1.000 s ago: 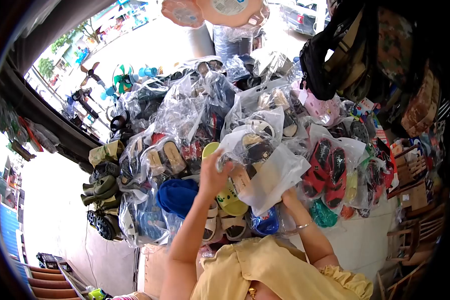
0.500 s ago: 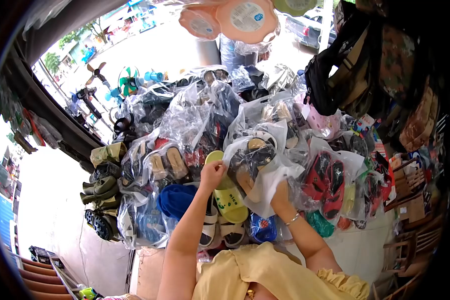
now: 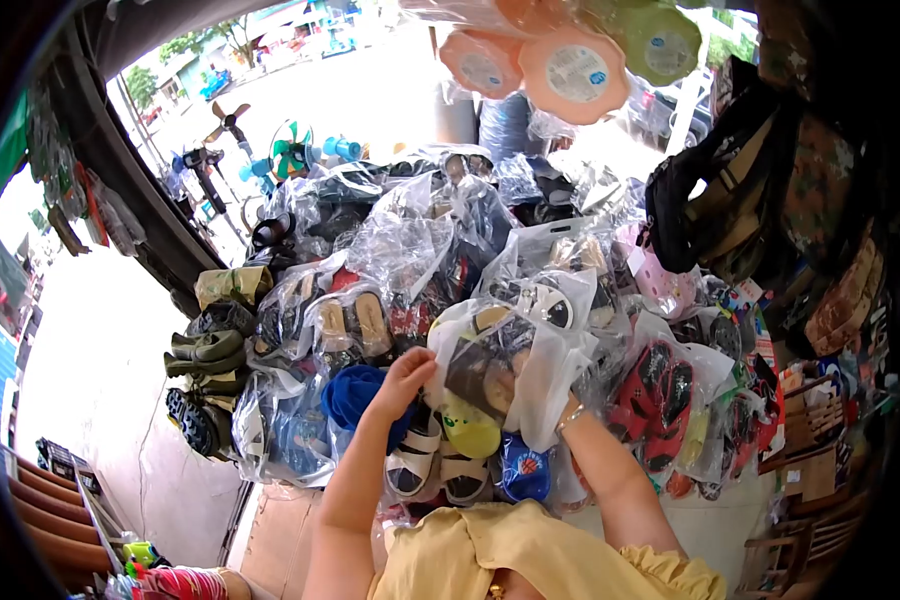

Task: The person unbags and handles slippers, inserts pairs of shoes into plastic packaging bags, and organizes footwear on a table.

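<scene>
My left hand (image 3: 408, 380) pinches the left edge of a clear plastic bag (image 3: 540, 385) with dark sandals inside. My right hand (image 3: 515, 372), braceleted at the wrist, is partly behind or inside the bag; its fingers are blurred by the plastic. Under the bag lies a yellow-green slipper (image 3: 470, 432), mostly covered. A blue cloth-like item (image 3: 362, 400) sits beside my left forearm. Cream and black sandals (image 3: 413, 462) and a blue slipper (image 3: 525, 470) lie just below the bag.
Bagged footwear (image 3: 395, 240) is heaped around my hands. Red and black slippers (image 3: 658, 400) lie at the right, olive shoes (image 3: 205, 352) at the left. Backpacks (image 3: 735, 200) hang at the upper right, and peach scalloped plastic items (image 3: 573, 75) hang overhead.
The bag has come down over the yellow-green slipper, covering more of it. My right hand has gone behind or into the plastic. The view has shifted.
</scene>
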The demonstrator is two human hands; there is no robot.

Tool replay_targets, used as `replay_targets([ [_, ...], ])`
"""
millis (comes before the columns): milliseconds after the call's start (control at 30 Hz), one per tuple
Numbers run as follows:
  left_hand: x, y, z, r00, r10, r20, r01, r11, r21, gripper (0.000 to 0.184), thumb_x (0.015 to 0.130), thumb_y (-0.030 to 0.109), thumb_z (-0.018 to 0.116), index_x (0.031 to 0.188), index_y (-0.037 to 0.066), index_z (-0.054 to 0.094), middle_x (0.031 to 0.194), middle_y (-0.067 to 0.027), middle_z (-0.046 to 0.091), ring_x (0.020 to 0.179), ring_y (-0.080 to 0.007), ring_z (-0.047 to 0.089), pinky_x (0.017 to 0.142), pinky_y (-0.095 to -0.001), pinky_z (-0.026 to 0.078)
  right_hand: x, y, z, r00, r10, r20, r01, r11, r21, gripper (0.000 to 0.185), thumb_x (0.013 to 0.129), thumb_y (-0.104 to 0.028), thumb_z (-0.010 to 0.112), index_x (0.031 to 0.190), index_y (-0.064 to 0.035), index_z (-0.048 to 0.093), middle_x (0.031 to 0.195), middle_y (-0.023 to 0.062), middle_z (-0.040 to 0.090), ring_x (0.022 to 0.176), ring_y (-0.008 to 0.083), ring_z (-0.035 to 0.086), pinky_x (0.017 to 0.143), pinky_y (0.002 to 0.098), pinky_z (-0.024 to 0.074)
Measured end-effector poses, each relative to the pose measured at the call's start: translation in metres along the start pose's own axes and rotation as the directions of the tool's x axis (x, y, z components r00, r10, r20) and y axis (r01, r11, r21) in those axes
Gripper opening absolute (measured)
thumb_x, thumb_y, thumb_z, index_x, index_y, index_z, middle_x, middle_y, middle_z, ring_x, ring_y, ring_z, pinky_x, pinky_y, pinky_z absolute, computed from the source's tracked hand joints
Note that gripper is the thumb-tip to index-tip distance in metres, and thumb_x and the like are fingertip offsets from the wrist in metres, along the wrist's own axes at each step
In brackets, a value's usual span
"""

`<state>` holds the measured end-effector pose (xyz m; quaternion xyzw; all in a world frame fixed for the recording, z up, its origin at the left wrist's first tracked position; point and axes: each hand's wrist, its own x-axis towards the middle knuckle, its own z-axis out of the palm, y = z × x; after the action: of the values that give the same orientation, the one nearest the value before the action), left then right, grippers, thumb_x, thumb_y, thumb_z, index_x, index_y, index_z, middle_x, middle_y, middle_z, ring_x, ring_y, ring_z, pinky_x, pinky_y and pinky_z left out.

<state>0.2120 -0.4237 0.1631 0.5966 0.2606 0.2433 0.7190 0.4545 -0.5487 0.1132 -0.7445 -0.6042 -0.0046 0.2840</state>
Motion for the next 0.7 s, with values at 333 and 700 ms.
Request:
replay_targets([
  [333, 0.015, 0.024, -0.002, 0.956, 0.175, -0.238, -0.167, 0.985, 0.052, 0.023, 0.095, 0.020, 0.052, 0.109, 0.002, 0.056, 0.090, 0.0001, 0.061, 0.080, -0.0042, 0.052, 0.070, -0.0196, 0.042, -0.031, -0.037, -0.032, 0.967, -0.241, 0.078, 0.238, 0.970, 0.047, 0.052, 0.082, -0.031, 0.060, 0.126, -0.0049, 0.050, 0.129, 0.0165, 0.049, 0.121, 0.0348, 0.043, 0.103, 0.0458, 0.0299],
  [700, 0.015, 0.030, 0.004, 0.948, 0.230, -0.220, -0.233, 0.972, 0.014, 0.015, 0.096, 0.017, 0.052, 0.099, 0.003, 0.058, 0.080, 0.0061, 0.054, 0.074, -0.0011, 0.046, 0.066, -0.0170, 0.037, -0.006, -0.032, -0.045, 0.962, -0.262, 0.076, 0.258, 0.964, 0.060, 0.051, 0.082, -0.030, 0.060, 0.126, -0.0068, 0.051, 0.130, 0.0147, 0.049, 0.121, 0.0336, 0.043, 0.104, 0.0454, 0.0304],
])
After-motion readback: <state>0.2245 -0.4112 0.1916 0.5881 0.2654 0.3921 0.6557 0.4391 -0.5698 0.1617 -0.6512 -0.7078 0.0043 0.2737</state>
